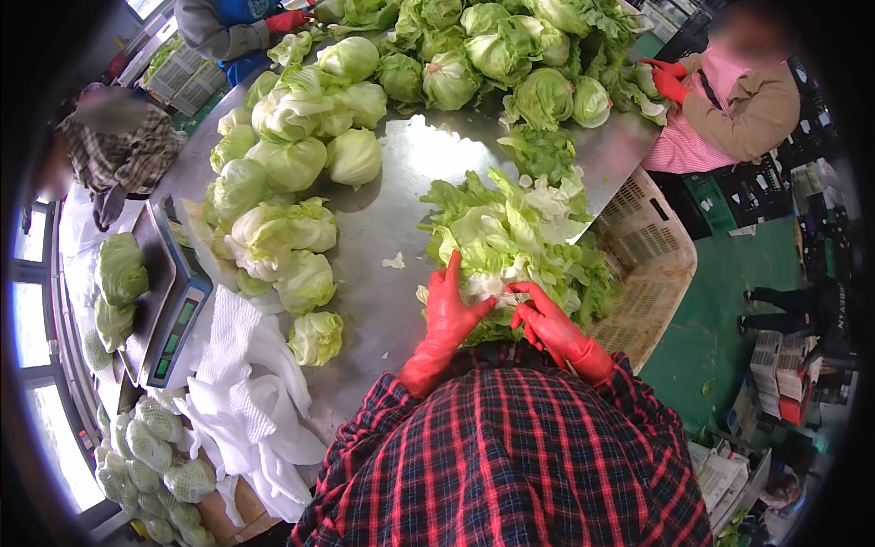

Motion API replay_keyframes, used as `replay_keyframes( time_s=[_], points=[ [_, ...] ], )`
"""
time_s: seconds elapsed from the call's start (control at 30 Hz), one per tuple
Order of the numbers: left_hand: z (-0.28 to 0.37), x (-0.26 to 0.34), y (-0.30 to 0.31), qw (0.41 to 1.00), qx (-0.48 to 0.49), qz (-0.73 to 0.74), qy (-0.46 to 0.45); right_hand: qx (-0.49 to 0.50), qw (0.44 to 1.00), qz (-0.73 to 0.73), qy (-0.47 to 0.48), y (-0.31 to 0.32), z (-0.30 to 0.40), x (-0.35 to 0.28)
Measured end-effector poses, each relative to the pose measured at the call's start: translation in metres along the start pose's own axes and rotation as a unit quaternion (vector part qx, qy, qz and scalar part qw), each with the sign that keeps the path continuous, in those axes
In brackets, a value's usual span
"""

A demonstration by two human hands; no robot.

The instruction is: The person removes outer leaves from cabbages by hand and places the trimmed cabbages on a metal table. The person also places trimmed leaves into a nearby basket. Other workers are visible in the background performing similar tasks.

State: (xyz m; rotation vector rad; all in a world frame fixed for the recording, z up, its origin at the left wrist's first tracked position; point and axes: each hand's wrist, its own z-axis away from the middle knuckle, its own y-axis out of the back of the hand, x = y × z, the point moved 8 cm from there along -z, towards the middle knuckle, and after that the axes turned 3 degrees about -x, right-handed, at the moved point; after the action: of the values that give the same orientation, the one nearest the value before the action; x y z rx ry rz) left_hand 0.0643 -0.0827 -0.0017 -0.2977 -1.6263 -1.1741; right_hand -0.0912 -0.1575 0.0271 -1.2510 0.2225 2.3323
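My left hand [448,309], in a red rubber glove, lies with fingers spread against the near left side of a pile of loose lettuce leaves [509,219]. Close by on the right, my right hand [547,323], gloved the same way, has its fingers curled around something small and metallic at a pale lettuce base; what it is cannot be told. Trimmed iceberg lettuce heads [287,164] stand in a group on the steel table [372,273], left of the leaves. Untrimmed lettuce heads [451,78] are heaped at the far side.
A plastic crate [642,253] stands at the table's right edge. At left are a digital scale [181,301] with lettuce on it, white foam netting [249,383] and net-wrapped heads [150,437]. Co-workers stand at the far left, the far side and the right, two with red gloves.
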Motion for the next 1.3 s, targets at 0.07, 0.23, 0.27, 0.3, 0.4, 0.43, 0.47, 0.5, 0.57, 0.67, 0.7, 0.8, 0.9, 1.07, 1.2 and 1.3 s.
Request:
replay_keyframes(
  time_s=[0.07,0.23,0.27,0.3,0.4,0.43,0.47,0.5,0.57,0.67,0.7,0.8,0.9,1.07,1.2,1.3],
  points=[
    [0.001,0.003,0.0,1.0,-0.001,-0.014,-0.008,-0.014,0.999,0.003,-0.029,0.004,0.0,0.0],
    [0.004,0.011,-0.007,0.999,-0.027,-0.03,-0.036,0.006,0.994,0.06,-0.09,0.012,0.002,-0.001],
    [0.004,0.014,-0.009,0.998,-0.031,-0.042,-0.039,0.02,0.992,0.08,-0.093,0.013,0.001,-0.001],
    [0.005,0.015,-0.009,0.997,-0.019,-0.057,-0.05,0.033,0.99,0.1,-0.095,0.014,0.0,0.0],
    [0.005,0.021,-0.01,0.993,0.011,-0.087,-0.081,0.075,0.985,0.139,-0.075,0.02,-0.003,0.004],
    [0.006,0.024,-0.01,0.992,0.015,-0.089,-0.088,0.096,0.977,0.186,-0.025,0.025,-0.006,0.008],
    [0.006,0.027,-0.011,0.991,0.019,-0.09,-0.096,0.118,0.965,0.233,0.024,0.031,-0.01,0.017],
    [0.006,0.027,-0.011,0.991,0.023,-0.09,-0.097,0.135,0.947,0.28,0.074,0.027,-0.011,0.007],
    [0.007,0.028,-0.01,0.99,0.03,-0.089,-0.101,0.148,0.946,0.284,0.046,0.028,-0.01,0.01],
    [0.007,0.031,-0.011,0.989,0.036,-0.098,-0.106,0.188,0.922,0.331,0.07,0.023,-0.006,0.001],
    [0.007,0.033,-0.012,0.989,0.029,-0.102,-0.107,0.204,0.909,0.353,0.09,0.022,-0.004,-0.003],
    [0.007,0.039,-0.013,0.989,0.014,-0.109,-0.1,0.225,0.896,0.375,0.073,0.029,-0.006,0.004],
    [0.005,0.033,-0.012,0.993,0.009,-0.093,-0.072,0.2,0.918,0.333,0.085,0.024,0.0,-0.004],
    [-0.005,0.023,-0.005,0.998,-0.022,-0.063,0.0,0.313,0.891,0.292,0.15,0.039,0.006,-0.014],
    [-0.008,0.006,0.002,0.999,-0.038,-0.021,0.021,0.312,0.927,0.172,0.114,0.087,-0.006,-0.022],
    [-0.011,0.003,0.007,0.998,-0.048,0.005,0.035,0.294,0.912,0.229,0.17,0.084,-0.015,-0.035]
  ],
)
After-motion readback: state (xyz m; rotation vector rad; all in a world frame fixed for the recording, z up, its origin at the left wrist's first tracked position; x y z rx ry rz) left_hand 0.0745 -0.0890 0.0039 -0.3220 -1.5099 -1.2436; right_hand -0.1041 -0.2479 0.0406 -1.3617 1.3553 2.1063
